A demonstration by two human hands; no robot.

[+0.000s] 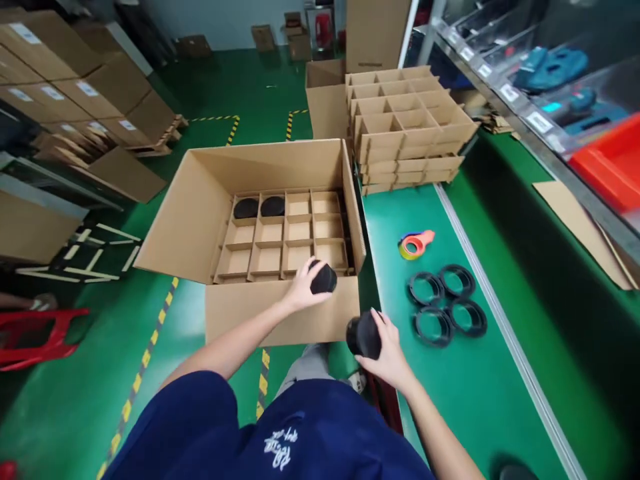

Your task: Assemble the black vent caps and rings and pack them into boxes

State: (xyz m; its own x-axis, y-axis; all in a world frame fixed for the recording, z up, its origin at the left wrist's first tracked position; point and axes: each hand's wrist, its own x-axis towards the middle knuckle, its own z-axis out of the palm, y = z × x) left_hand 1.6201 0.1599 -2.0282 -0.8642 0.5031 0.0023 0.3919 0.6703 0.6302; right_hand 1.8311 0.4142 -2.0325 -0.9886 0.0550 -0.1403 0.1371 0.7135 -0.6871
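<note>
The left hand [303, 291] clasps a black disc [323, 279], fingers wrapped around its rim, holding it just above the near wall of an open cardboard carton [280, 160]. The right hand [389, 355] grips a second, thicker black disc [363, 335] beyond the carton's near right corner, about over the left edge of the green workbench [453, 407]. Both discs seem to be held with their round faces tilted sideways, though the fingers and the angle make their axes hard to judge. The left hand is the nearer to the cardboard divider grid [285, 233], with the grid's front row of cells just beyond it. Two more black discs [273, 207] lie flat in the back-left cells. On the workbench, four black rubber rings [425, 273] lie in a tight cluster near a roll of coloured tape [407, 248], and a stack of cardboard dividers [410, 127] rises past the bench's far end.
</note>
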